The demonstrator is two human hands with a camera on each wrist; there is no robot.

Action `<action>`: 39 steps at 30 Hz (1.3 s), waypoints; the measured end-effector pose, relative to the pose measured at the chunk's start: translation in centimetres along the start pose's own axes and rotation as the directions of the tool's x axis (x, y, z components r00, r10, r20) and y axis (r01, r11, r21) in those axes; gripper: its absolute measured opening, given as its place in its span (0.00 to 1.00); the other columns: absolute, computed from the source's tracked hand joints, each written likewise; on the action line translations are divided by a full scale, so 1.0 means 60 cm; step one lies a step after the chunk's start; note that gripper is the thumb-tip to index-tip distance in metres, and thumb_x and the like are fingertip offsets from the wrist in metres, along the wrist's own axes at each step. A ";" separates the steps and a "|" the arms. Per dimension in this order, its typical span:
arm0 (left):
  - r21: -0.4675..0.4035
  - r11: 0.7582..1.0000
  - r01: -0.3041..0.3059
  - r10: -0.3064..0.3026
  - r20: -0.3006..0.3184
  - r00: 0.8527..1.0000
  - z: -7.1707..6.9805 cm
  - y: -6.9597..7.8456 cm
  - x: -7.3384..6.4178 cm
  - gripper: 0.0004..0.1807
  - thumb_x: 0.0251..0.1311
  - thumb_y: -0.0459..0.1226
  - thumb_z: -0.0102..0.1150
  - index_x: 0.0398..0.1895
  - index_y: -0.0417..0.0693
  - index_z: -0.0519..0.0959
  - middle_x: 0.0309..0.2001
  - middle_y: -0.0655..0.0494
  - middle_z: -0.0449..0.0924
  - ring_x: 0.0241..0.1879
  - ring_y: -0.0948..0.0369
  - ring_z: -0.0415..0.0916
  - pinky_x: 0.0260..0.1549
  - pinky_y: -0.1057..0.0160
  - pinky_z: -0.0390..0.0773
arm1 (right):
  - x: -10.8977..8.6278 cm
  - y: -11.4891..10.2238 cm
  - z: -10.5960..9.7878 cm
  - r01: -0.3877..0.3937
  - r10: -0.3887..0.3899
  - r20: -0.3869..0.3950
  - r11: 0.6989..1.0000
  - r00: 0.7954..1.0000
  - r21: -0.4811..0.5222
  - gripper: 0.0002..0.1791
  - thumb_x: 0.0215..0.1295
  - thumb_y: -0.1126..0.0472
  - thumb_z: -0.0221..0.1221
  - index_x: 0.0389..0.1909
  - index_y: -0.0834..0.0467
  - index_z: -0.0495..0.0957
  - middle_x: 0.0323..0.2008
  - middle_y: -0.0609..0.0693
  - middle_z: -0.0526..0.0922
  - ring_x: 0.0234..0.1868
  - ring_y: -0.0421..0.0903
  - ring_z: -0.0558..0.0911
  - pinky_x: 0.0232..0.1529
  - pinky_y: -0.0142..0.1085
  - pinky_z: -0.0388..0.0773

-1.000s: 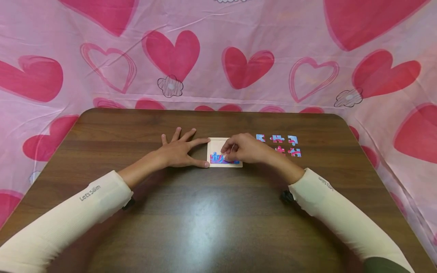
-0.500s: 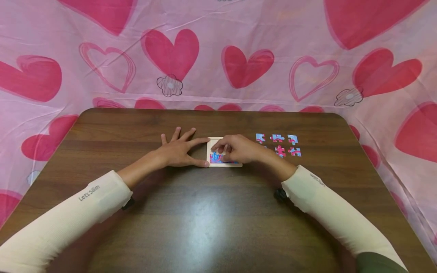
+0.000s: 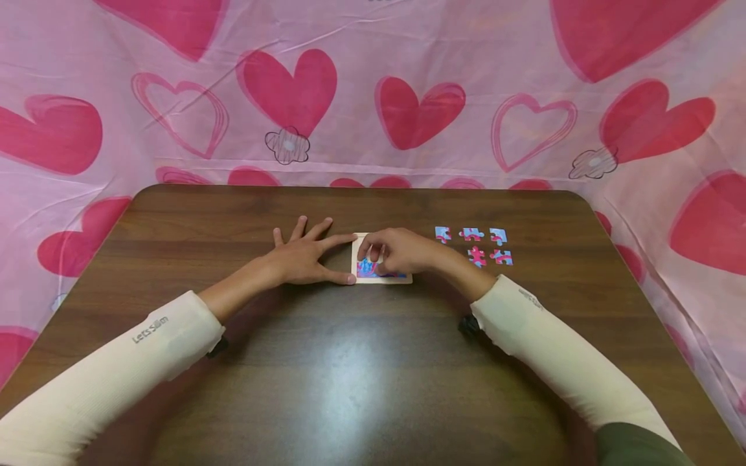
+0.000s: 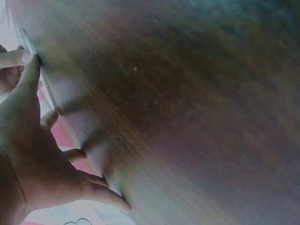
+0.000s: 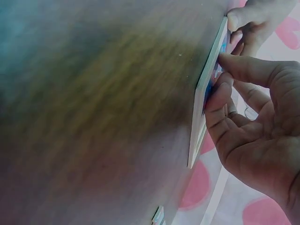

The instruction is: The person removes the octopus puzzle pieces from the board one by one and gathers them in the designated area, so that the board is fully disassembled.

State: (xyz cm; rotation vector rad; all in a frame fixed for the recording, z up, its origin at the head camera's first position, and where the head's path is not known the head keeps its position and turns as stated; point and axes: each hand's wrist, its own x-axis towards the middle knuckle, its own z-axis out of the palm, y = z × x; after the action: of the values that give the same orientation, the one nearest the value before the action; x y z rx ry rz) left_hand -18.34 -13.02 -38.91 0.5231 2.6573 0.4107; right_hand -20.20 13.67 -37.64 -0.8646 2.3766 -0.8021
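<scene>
In the head view a small light wooden puzzle tray (image 3: 380, 281) lies on the table, with blue and pink puzzle pieces (image 3: 366, 268) along its near side. My left hand (image 3: 297, 261) is spread flat, its thumb and index finger touching the tray's left edge. Over the tray, my right hand (image 3: 402, 251) bends its fingers and pinches a puzzle piece, mostly hidden under the fingertips. From the right wrist view, the thumb and curled fingers (image 5: 219, 99) meet the coloured pieces in the tray (image 5: 199, 101).
Several loose puzzle pieces (image 3: 471, 234) lie in two rows right of the tray, partly near the right forearm. The brown wooden table (image 3: 350, 362) ends at a pink cloth with hearts (image 3: 419, 113) behind it.
My right hand and forearm have shifted a little to the left over the tray, and its fingers have moved toward the tray's left side. The left hand stays at the tray's edge.
</scene>
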 end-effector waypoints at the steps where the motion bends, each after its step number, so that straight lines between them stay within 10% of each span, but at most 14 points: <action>1: -0.001 1.000 -0.001 0.001 0.000 1.000 0.000 0.000 0.000 0.54 0.60 0.81 0.65 0.89 0.92 0.56 0.96 0.52 0.34 0.91 0.30 0.18 0.75 0.09 0.22 | 0.001 0.000 0.000 -0.003 0.003 0.005 1.000 1.000 0.001 0.19 0.65 0.70 0.67 0.56 0.54 0.88 0.45 0.51 0.86 0.38 0.44 0.82 0.44 0.35 0.79; 39: -0.013 1.000 -0.002 0.002 0.023 1.000 -0.009 -0.001 0.001 0.54 0.61 0.81 0.64 0.89 0.92 0.55 0.96 0.52 0.34 0.91 0.30 0.17 0.74 0.09 0.21 | -0.010 -0.004 0.001 0.009 -0.003 -0.041 0.989 0.999 0.146 0.10 0.79 0.64 0.67 0.56 0.56 0.84 0.45 0.51 0.88 0.45 0.46 0.88 0.49 0.37 0.84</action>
State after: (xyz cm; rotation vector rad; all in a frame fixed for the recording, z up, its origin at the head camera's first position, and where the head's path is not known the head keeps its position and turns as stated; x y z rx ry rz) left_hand -18.66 -13.17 -38.47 0.5230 2.6306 0.4199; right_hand -19.69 13.92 -37.40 -0.8031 2.3172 -0.9910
